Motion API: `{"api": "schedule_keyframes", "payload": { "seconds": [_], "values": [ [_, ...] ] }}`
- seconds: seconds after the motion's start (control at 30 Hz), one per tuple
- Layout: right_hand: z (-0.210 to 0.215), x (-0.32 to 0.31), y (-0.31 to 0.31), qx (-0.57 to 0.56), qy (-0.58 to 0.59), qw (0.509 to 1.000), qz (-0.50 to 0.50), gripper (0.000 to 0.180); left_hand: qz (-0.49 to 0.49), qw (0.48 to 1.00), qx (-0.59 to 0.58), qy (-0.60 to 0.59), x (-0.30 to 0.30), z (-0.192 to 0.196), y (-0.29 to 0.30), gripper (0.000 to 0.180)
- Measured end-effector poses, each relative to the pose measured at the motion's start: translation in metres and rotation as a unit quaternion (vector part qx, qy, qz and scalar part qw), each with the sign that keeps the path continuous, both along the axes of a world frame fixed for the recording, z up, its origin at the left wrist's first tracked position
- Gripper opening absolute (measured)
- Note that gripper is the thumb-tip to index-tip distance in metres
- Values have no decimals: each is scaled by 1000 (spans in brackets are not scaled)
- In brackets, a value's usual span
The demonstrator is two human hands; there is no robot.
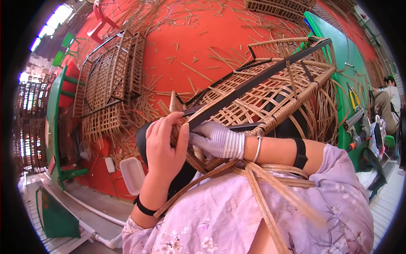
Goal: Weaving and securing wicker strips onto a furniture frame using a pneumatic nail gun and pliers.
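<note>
A half-woven rattan basket (237, 106) with a dark metal frame lies tilted across my lap, running from my hands up to the far right. My bare left hand (163, 137) is closed on its near-left corner, the thumb and fingers on either side of the dark frame bar (258, 82). My right hand (213, 137), in a pale knitted glove, is curled just under the same bar, against the weaving. Its fingertips are hidden, and what they pinch cannot be made out. Several long loose rattan strips (260, 199) trail from the near corner over my lap.
Other woven frames (108, 80) stand on the red floor (173, 63) at left, among scattered strip offcuts. A green table (327, 36) at right carries yellow-handled tools (354, 99). A white tray (132, 175) lies at lower left. Another person (387, 106) sits at far right.
</note>
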State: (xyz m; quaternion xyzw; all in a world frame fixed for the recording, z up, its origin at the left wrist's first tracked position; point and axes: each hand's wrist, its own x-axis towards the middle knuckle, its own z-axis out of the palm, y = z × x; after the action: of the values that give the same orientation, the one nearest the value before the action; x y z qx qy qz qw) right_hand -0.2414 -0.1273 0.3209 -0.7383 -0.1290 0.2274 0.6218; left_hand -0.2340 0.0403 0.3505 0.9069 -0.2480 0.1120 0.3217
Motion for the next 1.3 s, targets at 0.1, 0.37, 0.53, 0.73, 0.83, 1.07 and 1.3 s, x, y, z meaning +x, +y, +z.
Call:
{"api": "schedule_keyframes", "payload": {
  "seconds": [0.1, 0.37, 0.53, 0.73, 0.83, 1.07, 1.3],
  "values": [
    [-5, -1, -2, -29, 64, 997, 22, 35, -16, 998, 49, -44, 0, -2, -4, 20],
    [-28, -6, 2, -113, -178, 976, -47, 35, -10, 992, 92, -82, -9, 4, -11, 20],
    [-24, -8, 2, -4, -253, 962, -98, 30, -7, 993, 91, -81, 0, -4, -11, 19],
    [-16, -10, -2, 41, -205, 975, -79, 29, 2, 992, 75, -99, 4, -8, -9, 18],
    [-14, -11, -3, 51, -210, 974, -75, 27, -3, 993, 67, -95, 3, -8, -8, 18],
    [-7, -12, -11, 120, -243, 962, -37, 23, -22, 996, 28, -79, 2, -11, 0, 18],
    [-1, -13, -15, 120, -311, 942, -30, 22, -92, 989, 104, -54, 1, 16, 8, 43]
  ]
}}
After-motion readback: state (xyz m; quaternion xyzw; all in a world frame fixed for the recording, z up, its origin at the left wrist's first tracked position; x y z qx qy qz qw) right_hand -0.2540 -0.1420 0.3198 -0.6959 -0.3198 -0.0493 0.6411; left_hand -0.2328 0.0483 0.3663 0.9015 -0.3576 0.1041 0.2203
